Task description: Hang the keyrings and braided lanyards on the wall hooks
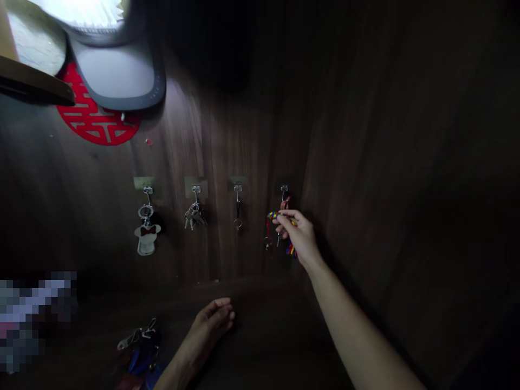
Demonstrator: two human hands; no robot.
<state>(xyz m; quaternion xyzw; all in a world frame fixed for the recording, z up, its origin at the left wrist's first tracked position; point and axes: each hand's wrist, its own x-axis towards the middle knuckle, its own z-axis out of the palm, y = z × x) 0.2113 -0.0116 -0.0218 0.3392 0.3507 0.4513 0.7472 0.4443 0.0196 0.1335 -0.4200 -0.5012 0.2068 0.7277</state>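
My right hand (303, 238) is closed in a pinch on a multicoloured braided cord (272, 215) just below the rightmost wall hook (284, 189). A reddish strap (286, 202) hangs from that hook, and a key (278, 239) dangles under my fingers. To their left a red string ends in a small metal ring (267, 244). Bright tassel ends (291, 249) show beneath my palm. Whether the cord itself hangs on the hook is hidden. Lower down, my left hand (209, 327) hovers with its fingers loosely bent and nothing visible in them.
Three more hooks carry a white bow-shaped keychain (147, 239), a key bunch (195, 215) and a black loop with a ring (238, 222). Key fobs (140, 357) lie lower left. Above hang a grey cap (117, 70) and a red cut-out ornament (101, 127). A dark panel rises at right.
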